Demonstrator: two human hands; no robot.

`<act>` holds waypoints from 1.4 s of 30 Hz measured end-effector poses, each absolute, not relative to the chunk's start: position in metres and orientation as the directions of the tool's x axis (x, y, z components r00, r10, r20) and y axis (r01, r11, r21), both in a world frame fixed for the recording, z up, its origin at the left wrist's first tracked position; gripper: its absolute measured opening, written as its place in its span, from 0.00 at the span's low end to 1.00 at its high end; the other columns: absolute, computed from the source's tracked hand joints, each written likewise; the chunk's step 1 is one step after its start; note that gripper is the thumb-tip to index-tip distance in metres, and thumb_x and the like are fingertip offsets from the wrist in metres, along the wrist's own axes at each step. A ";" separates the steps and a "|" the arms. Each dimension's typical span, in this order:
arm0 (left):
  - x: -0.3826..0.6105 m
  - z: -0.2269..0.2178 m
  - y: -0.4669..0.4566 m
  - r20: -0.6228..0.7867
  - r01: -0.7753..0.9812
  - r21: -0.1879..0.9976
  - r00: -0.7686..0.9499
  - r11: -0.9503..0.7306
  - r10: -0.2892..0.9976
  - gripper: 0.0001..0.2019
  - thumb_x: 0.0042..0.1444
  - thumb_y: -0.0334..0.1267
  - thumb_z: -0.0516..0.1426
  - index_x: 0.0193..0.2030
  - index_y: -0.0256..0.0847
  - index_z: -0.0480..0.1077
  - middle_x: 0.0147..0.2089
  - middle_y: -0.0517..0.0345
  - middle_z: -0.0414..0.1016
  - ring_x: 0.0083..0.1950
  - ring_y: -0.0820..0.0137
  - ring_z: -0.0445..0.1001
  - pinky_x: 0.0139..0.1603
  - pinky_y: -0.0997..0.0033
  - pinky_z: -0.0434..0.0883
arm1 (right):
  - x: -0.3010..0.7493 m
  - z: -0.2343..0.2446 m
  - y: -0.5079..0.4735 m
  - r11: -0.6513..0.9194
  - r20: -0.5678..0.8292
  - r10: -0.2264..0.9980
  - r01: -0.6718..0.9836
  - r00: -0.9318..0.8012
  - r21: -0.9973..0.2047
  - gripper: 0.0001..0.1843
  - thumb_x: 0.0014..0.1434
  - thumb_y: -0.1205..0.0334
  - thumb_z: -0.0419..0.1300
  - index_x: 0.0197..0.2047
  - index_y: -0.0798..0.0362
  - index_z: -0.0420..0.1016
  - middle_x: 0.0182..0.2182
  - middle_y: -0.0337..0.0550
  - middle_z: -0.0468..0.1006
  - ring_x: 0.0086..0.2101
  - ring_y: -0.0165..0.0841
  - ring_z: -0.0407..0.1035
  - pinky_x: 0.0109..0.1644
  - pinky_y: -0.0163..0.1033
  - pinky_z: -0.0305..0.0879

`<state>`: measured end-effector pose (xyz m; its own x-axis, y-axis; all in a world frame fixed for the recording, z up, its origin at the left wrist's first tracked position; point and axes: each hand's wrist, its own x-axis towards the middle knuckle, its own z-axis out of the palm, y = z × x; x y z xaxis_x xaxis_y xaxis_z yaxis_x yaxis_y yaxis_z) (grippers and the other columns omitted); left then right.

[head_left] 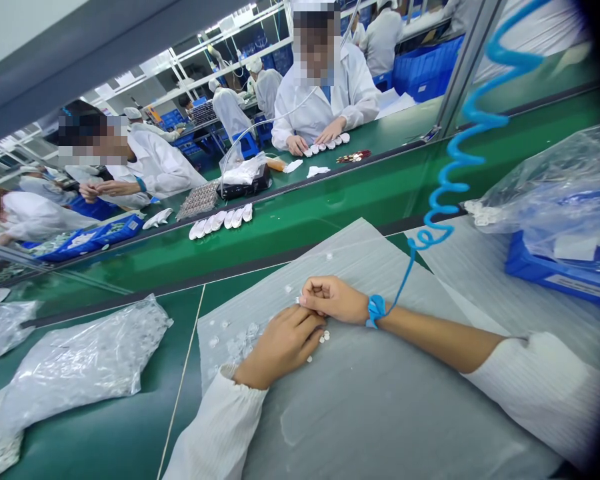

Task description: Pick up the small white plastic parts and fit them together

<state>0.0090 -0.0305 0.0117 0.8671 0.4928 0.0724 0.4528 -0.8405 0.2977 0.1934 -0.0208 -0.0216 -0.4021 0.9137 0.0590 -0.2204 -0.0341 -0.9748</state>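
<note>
My right hand [333, 300], with a blue band [376, 311] round its wrist, is closed. A small white piece [299, 301] shows at the tips of its thumb and forefinger. Palm down beside it, my left hand [287, 341] has its fingers bent and close together, meeting the right hand; anything under them is hidden. Several small white round pieces [325, 337] lie on the grey foam sheet [370, 400] by the left thumb. Left of that hand is a loose pile of thin translucent pieces [243, 340].
A coiled blue cord [443, 193] runs up from the wristband. Filled plastic bags [90, 353] lie at left; a blue bin [560, 270] with plastic bagging stands at right. Beyond, a green conveyor belt [300, 233] carries white oval parts [223, 221]. Co-workers [325, 93] sit across it.
</note>
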 end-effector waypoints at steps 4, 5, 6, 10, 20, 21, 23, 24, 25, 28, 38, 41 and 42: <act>0.008 0.012 -0.030 0.073 0.450 0.286 0.870 -0.846 0.488 0.09 0.68 0.37 0.51 0.50 0.41 0.69 0.48 0.52 0.76 0.48 0.60 0.74 0.48 0.58 0.74 | 0.193 -0.019 -0.022 -0.034 0.057 0.912 -0.213 -0.406 -0.976 0.23 0.54 0.42 0.66 0.31 0.53 0.67 0.19 0.31 0.66 0.21 0.25 0.60 0.25 0.33 0.55; 0.008 0.011 -0.030 0.075 0.448 0.286 0.871 -0.847 0.486 0.09 0.68 0.37 0.51 0.49 0.41 0.69 0.48 0.52 0.76 0.48 0.60 0.74 0.48 0.58 0.74 | 0.193 -0.018 -0.022 -0.035 0.056 0.911 -0.212 -0.408 -0.977 0.23 0.54 0.42 0.67 0.31 0.53 0.67 0.19 0.30 0.66 0.21 0.25 0.60 0.25 0.33 0.55; 0.008 0.011 -0.030 0.078 0.445 0.288 0.871 -0.848 0.484 0.09 0.68 0.37 0.51 0.49 0.41 0.69 0.47 0.52 0.76 0.48 0.61 0.74 0.48 0.58 0.74 | 0.193 -0.018 -0.022 -0.036 0.055 0.910 -0.211 -0.410 -0.977 0.23 0.53 0.41 0.67 0.31 0.53 0.67 0.19 0.30 0.66 0.21 0.25 0.60 0.25 0.33 0.55; 0.008 0.009 -0.029 0.098 0.438 0.293 0.870 -0.850 0.483 0.09 0.68 0.37 0.50 0.49 0.41 0.70 0.47 0.53 0.76 0.47 0.61 0.74 0.48 0.59 0.73 | 0.193 -0.016 -0.023 -0.037 0.054 0.911 -0.211 -0.408 -0.977 0.24 0.54 0.40 0.66 0.31 0.53 0.66 0.19 0.30 0.66 0.21 0.25 0.60 0.24 0.33 0.54; 0.009 0.012 -0.030 0.085 0.445 0.278 0.871 -0.851 0.483 0.09 0.68 0.37 0.51 0.49 0.41 0.70 0.48 0.51 0.76 0.47 0.61 0.74 0.47 0.58 0.74 | 0.194 -0.016 -0.023 -0.041 0.050 0.910 -0.209 -0.411 -0.977 0.24 0.52 0.40 0.67 0.31 0.53 0.66 0.20 0.30 0.65 0.21 0.25 0.59 0.24 0.33 0.54; 0.009 0.011 -0.030 0.087 0.444 0.277 0.871 -0.852 0.483 0.09 0.68 0.37 0.50 0.49 0.41 0.70 0.47 0.51 0.76 0.47 0.61 0.74 0.47 0.58 0.74 | 0.194 -0.016 -0.023 -0.042 0.049 0.910 -0.208 -0.411 -0.977 0.24 0.52 0.40 0.67 0.31 0.53 0.66 0.20 0.30 0.65 0.21 0.25 0.59 0.24 0.33 0.54; 0.009 0.011 -0.030 0.091 0.443 0.276 0.871 -0.853 0.482 0.09 0.68 0.37 0.50 0.49 0.42 0.70 0.47 0.51 0.76 0.48 0.61 0.75 0.48 0.58 0.74 | 0.194 -0.016 -0.023 -0.041 0.048 0.911 -0.206 -0.410 -0.978 0.24 0.52 0.40 0.67 0.31 0.53 0.66 0.20 0.30 0.65 0.21 0.25 0.59 0.24 0.33 0.54; 0.009 0.010 -0.030 0.093 0.443 0.275 0.871 -0.853 0.482 0.09 0.68 0.38 0.50 0.49 0.42 0.70 0.47 0.51 0.76 0.48 0.60 0.75 0.48 0.58 0.74 | 0.194 -0.016 -0.023 -0.040 0.049 0.911 -0.204 -0.410 -0.978 0.24 0.53 0.40 0.67 0.30 0.53 0.66 0.20 0.30 0.65 0.21 0.25 0.60 0.24 0.33 0.54; 0.009 0.010 -0.030 0.093 0.442 0.276 0.871 -0.853 0.482 0.09 0.68 0.38 0.50 0.49 0.42 0.70 0.47 0.51 0.76 0.48 0.60 0.74 0.48 0.57 0.74 | 0.194 -0.015 -0.023 -0.039 0.049 0.911 -0.203 -0.410 -0.978 0.24 0.53 0.40 0.67 0.30 0.53 0.66 0.20 0.30 0.65 0.21 0.25 0.60 0.24 0.33 0.54; 0.008 0.009 -0.029 0.088 0.444 0.279 0.871 -0.852 0.483 0.10 0.68 0.37 0.50 0.49 0.41 0.70 0.47 0.51 0.76 0.48 0.61 0.74 0.48 0.57 0.74 | 0.194 -0.015 -0.023 -0.039 0.049 0.910 -0.202 -0.412 -0.979 0.24 0.53 0.40 0.67 0.30 0.52 0.66 0.20 0.30 0.66 0.21 0.25 0.60 0.24 0.34 0.54; 0.009 0.008 -0.029 0.076 0.455 0.293 0.866 -0.841 0.494 0.10 0.68 0.38 0.50 0.49 0.41 0.70 0.48 0.52 0.75 0.47 0.61 0.74 0.47 0.58 0.74 | 0.194 -0.018 -0.022 -0.022 0.062 0.913 -0.200 -0.404 -0.980 0.22 0.54 0.42 0.66 0.31 0.53 0.67 0.20 0.30 0.65 0.21 0.25 0.60 0.25 0.34 0.54; 0.009 0.009 -0.030 0.066 0.462 0.297 0.863 -0.835 0.501 0.09 0.68 0.38 0.50 0.49 0.41 0.70 0.48 0.51 0.75 0.47 0.61 0.73 0.47 0.58 0.73 | 0.194 -0.018 -0.022 -0.022 0.062 0.913 -0.201 -0.403 -0.979 0.22 0.54 0.42 0.67 0.31 0.53 0.67 0.20 0.30 0.65 0.21 0.25 0.60 0.25 0.34 0.54; 0.009 0.009 -0.030 0.062 0.464 0.297 0.862 -0.834 0.502 0.09 0.68 0.38 0.50 0.49 0.41 0.69 0.48 0.51 0.75 0.47 0.61 0.73 0.47 0.58 0.73 | 0.194 -0.018 -0.022 -0.023 0.062 0.913 -0.202 -0.403 -0.979 0.23 0.54 0.42 0.67 0.31 0.53 0.67 0.20 0.30 0.65 0.21 0.25 0.59 0.25 0.34 0.54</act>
